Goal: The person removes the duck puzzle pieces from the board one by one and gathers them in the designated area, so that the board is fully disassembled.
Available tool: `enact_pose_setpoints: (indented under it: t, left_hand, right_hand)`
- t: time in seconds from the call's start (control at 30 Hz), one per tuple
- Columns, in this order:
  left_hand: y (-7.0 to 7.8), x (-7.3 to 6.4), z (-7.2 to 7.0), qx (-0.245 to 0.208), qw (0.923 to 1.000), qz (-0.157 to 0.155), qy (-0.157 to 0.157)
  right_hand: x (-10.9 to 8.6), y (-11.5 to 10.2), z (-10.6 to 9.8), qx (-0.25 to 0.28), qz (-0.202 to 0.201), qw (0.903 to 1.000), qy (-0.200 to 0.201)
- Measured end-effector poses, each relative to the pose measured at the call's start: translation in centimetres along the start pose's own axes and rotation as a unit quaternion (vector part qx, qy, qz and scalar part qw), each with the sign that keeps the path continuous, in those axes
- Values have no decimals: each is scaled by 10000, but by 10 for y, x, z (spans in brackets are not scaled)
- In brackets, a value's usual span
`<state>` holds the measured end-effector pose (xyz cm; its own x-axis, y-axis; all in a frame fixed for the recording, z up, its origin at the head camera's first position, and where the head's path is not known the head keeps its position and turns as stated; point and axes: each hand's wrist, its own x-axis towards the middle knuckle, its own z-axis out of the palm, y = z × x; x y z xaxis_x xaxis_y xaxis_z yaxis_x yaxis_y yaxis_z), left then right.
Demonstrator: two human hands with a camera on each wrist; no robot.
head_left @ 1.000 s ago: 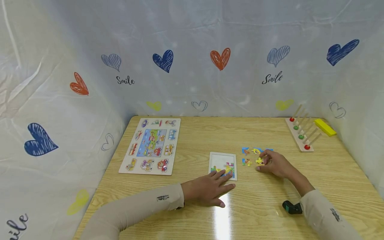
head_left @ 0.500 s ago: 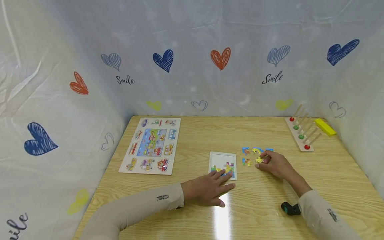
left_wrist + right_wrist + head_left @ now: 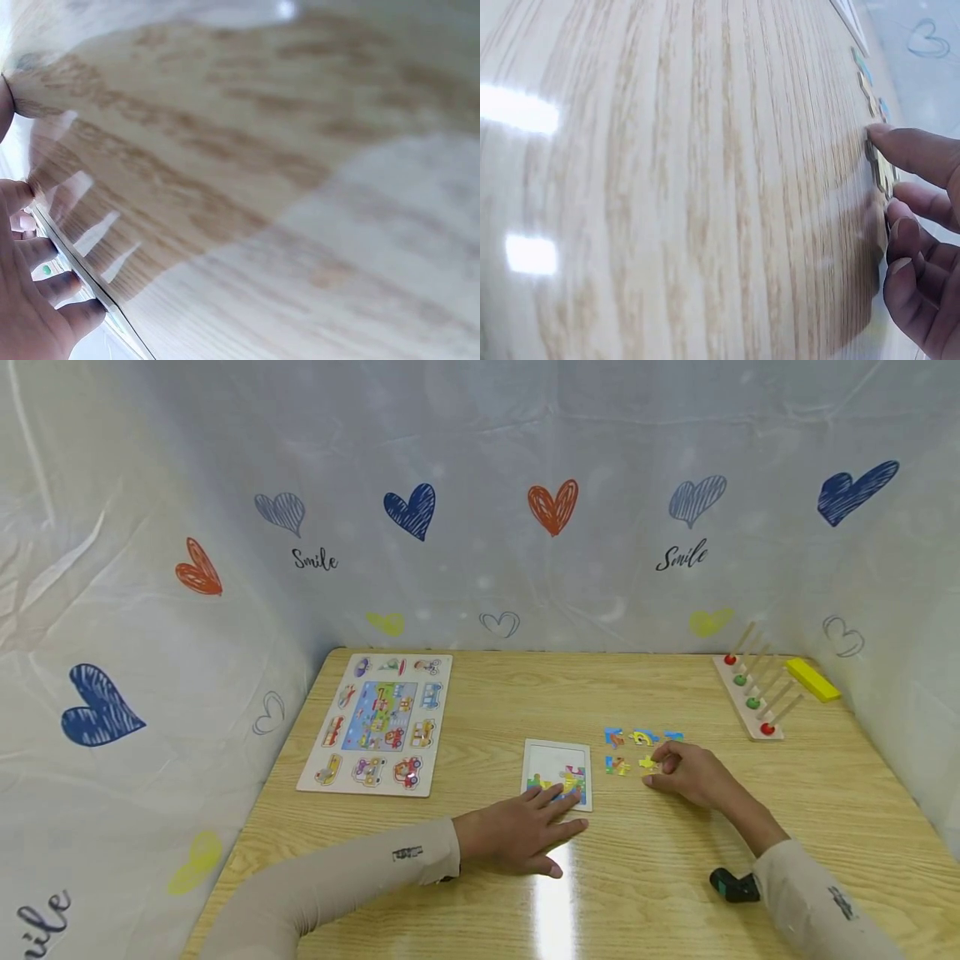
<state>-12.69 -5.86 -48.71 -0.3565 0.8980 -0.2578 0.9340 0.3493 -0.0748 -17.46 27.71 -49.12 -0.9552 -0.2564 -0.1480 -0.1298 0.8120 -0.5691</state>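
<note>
The yellow puzzle piece (image 3: 647, 762) lay right of the part-filled tray (image 3: 547, 757), seemingly unlifted; the right hand (image 3: 693, 774), slightly shifted, pinched its edges. The left hand (image 3: 517, 835) stayed spread across the tray's near edge, with no piece visibly added.

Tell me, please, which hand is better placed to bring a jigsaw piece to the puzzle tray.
Probably the right hand, seemingly pinching the yellow jigsaw piece; the left hand rests on the puzzle tray.
</note>
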Motion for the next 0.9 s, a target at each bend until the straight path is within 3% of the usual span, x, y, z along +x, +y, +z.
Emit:
enact_pose_setpoints:
  t: [0.9]
  left_hand:
    - [0,0,2,14,9999,45,134]
  right_hand:
    - [4,3,2,101,-128,9998,102]
